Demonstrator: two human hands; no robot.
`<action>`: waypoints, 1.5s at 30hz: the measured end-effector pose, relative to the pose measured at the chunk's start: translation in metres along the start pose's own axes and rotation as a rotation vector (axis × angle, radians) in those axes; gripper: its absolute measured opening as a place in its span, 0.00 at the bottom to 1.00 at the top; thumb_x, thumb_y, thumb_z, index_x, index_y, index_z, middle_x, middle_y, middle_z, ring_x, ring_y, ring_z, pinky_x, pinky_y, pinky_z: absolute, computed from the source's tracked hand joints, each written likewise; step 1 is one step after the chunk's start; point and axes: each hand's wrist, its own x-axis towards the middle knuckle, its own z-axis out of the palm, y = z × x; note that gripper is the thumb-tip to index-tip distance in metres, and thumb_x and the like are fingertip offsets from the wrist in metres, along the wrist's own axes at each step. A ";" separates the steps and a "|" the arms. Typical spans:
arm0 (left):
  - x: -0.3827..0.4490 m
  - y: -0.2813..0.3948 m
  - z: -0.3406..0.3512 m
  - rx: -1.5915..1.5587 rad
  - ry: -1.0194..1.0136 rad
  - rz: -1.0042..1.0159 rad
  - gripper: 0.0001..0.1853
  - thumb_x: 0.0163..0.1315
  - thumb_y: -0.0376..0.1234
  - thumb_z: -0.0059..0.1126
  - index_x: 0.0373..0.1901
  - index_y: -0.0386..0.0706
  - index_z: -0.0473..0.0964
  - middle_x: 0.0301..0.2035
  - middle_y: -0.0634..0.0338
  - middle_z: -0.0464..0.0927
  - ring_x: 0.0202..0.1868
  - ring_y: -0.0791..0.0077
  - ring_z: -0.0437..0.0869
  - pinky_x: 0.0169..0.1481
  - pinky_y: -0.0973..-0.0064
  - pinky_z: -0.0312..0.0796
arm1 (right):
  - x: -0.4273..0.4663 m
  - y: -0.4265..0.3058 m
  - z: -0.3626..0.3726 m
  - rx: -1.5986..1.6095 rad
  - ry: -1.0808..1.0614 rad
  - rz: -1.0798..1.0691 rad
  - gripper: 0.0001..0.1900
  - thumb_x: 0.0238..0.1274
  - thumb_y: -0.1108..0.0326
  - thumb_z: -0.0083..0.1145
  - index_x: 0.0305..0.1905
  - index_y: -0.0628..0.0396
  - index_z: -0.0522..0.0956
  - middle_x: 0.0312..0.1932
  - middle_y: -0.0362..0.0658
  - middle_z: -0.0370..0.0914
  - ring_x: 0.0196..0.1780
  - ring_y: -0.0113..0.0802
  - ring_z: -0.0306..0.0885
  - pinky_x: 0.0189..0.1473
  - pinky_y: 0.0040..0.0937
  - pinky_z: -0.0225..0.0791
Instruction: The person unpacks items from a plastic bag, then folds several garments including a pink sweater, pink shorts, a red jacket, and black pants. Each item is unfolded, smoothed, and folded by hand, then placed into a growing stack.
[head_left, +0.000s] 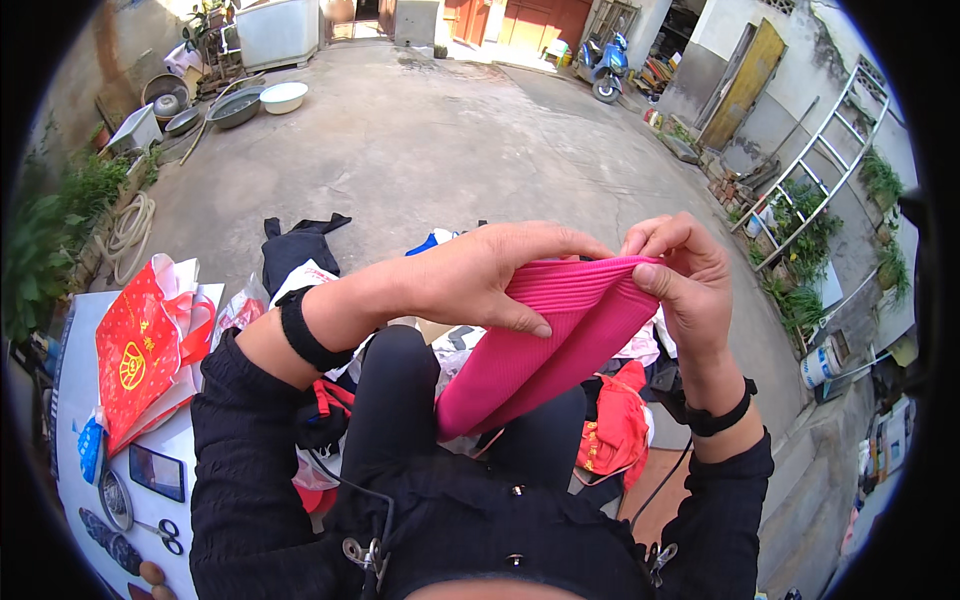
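A bright pink ribbed knit piece hangs in front of me, its lower end reaching down between my knees. My left hand is at its upper left, the thumb across the front and the fingers along the top edge. At the upper right corner my right hand pinches the ribbed edge between thumb and fingers. The fabric sags into a fold between the two hands. Whether it is a sleeve or another part of a garment cannot be told.
Red cloth with yellow print lies by my right knee. Dark clothing is on the concrete beyond my left arm. On the white table at left are a red paper bag, a phone and scissors.
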 end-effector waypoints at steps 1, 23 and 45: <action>-0.002 0.001 0.001 0.033 0.040 0.030 0.25 0.46 0.29 0.68 0.49 0.41 0.73 0.46 0.54 0.75 0.45 0.62 0.79 0.50 0.68 0.72 | 0.002 -0.003 -0.002 -0.048 -0.058 -0.059 0.08 0.49 0.81 0.63 0.30 0.59 0.74 0.34 0.44 0.77 0.39 0.30 0.74 0.43 0.27 0.68; -0.074 -0.007 0.006 0.296 -0.669 -0.390 0.12 0.46 0.33 0.68 0.33 0.40 0.79 0.39 0.54 0.79 0.41 0.55 0.80 0.43 0.62 0.72 | -0.007 -0.068 0.005 -1.080 -0.714 -0.257 0.11 0.34 0.70 0.63 0.30 0.53 0.78 0.22 0.37 0.73 0.33 0.42 0.76 0.36 0.36 0.67; -0.160 -0.119 0.071 -0.473 -0.173 -0.964 0.35 0.56 0.40 0.68 0.63 0.39 0.64 0.50 0.48 0.75 0.51 0.67 0.78 0.56 0.71 0.70 | -0.016 -0.025 0.036 -1.038 -1.115 -0.109 0.09 0.35 0.73 0.60 0.26 0.56 0.72 0.25 0.42 0.70 0.31 0.39 0.70 0.33 0.33 0.67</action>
